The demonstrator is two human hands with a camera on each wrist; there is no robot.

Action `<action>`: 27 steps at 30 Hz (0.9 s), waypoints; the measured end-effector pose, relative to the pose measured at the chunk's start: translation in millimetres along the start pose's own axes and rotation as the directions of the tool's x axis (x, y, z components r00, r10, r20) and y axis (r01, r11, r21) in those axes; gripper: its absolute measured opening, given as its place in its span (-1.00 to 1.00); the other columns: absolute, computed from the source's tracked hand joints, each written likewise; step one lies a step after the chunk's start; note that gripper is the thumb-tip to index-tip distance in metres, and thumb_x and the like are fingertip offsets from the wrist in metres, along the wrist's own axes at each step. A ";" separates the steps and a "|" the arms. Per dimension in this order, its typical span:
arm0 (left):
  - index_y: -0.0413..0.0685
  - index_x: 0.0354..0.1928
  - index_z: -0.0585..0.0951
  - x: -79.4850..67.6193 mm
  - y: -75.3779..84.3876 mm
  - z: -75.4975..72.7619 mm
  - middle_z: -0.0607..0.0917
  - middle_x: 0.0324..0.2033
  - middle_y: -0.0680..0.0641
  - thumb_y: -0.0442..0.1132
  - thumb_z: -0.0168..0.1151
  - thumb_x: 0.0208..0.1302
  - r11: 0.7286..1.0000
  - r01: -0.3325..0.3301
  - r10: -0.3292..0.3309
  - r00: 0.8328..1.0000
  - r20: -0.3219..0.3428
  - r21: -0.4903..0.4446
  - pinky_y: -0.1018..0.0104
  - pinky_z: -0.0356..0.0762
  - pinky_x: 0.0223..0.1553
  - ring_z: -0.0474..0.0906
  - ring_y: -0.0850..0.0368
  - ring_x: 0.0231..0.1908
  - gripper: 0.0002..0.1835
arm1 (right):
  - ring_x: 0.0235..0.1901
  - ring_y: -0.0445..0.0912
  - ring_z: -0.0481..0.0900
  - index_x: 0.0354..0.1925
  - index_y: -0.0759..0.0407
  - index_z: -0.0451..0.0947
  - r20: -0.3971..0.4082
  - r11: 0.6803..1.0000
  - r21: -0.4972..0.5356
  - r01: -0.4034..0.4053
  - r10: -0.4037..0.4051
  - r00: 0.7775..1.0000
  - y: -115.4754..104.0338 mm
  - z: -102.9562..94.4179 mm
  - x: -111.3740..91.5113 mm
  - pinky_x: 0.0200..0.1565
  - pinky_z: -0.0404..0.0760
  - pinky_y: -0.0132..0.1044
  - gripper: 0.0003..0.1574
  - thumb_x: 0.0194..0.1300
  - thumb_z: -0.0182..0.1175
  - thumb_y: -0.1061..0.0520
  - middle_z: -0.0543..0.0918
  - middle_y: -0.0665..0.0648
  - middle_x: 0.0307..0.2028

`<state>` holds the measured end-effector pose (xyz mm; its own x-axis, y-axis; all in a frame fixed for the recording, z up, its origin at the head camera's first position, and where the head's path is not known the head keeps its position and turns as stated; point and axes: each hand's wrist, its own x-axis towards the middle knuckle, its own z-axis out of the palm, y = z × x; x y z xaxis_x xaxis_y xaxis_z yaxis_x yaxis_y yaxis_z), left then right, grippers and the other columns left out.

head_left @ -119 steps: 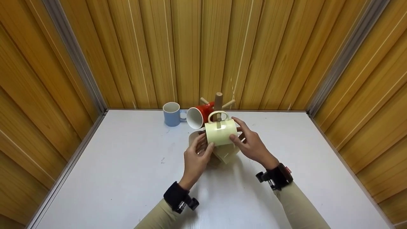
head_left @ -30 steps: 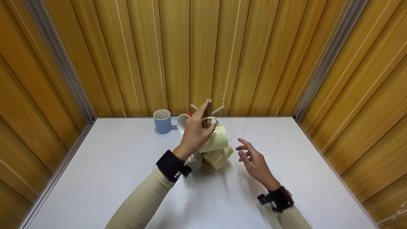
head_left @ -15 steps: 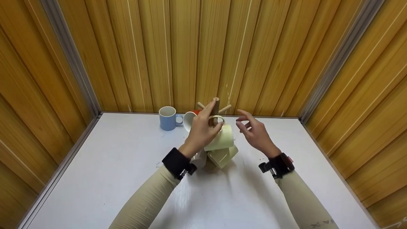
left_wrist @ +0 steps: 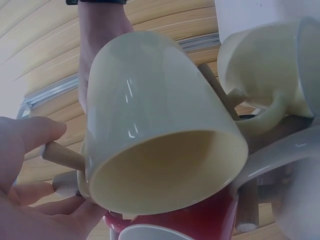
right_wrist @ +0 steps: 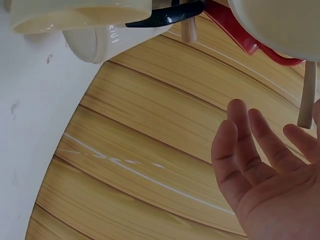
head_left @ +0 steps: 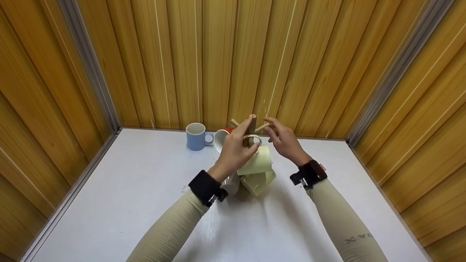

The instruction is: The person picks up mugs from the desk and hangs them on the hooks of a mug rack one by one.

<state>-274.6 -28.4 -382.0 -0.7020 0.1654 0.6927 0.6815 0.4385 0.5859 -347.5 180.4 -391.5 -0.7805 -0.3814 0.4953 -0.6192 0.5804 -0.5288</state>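
At the wooden mug tree, my left hand grips the post with its fingers along the upper part. Its thumb presses the tip of a front peg in the left wrist view. From that peg a pale yellow mug hangs by its handle, mouth tilted down. My right hand has its fingers loosely bent, fingertips right at the upper right peg. Nothing lies in its palm in the right wrist view. A red mug with a white inside hangs behind.
Lower on the tree hang another pale yellow mug and a whitish mug. A dark handle shows in the right wrist view. The blue mug stands upright on the white table, left of the tree. Wood-patterned walls enclose the table.
Both hands held the pale yellow mug at first; it now hangs from the front peg. My left hand has moved to the post. My right hand let go, drew back, then rose to the upper right peg.
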 end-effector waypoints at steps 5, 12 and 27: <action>-0.25 0.51 0.31 -0.1 3.1 0.6 0.47 0.39 -0.26 -0.38 0.47 0.20 0.999 -0.005 0.006 1.000 0.015 -0.034 0.15 0.58 0.19 0.59 -0.08 0.17 -0.15 | -0.41 -0.01 0.68 0.23 0.16 0.51 -0.006 1.000 0.007 0.007 -0.007 1.000 1.6 1.6 -0.5 -0.30 0.68 -0.07 -0.62 0.63 0.00 0.02 0.74 0.23 -0.16; -0.29 0.49 0.34 1.0 2.6 0.0 0.48 0.38 -0.25 -0.41 0.48 0.17 0.998 -0.039 0.039 0.999 0.000 -0.052 0.14 0.58 0.19 0.57 -0.09 0.22 -0.16 | -0.42 -0.06 0.67 0.12 0.14 0.53 -0.014 1.000 0.004 0.005 -0.005 1.000 1.7 -0.5 0.5 -0.31 0.67 -0.09 -0.64 0.63 0.00 -0.04 0.74 0.15 -0.19; -0.28 0.47 0.36 -1.4 5.9 -2.3 0.48 0.37 -0.26 -0.44 0.45 0.16 0.996 -0.030 0.031 0.999 0.008 -0.088 0.17 0.62 0.14 0.63 -0.09 0.15 -0.19 | -0.43 -0.05 0.68 0.09 0.20 0.49 -0.026 1.000 0.017 0.019 -0.018 0.999 -1.0 -2.4 -2.9 -0.33 0.64 -0.13 -0.68 0.62 0.02 0.01 0.75 0.18 -0.21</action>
<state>-269.1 -28.1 -378.6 -0.6823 0.1864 0.7069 0.7179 0.3538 0.5996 -344.4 182.6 -390.7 -0.7665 -0.3729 0.5229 -0.6351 0.5609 -0.5311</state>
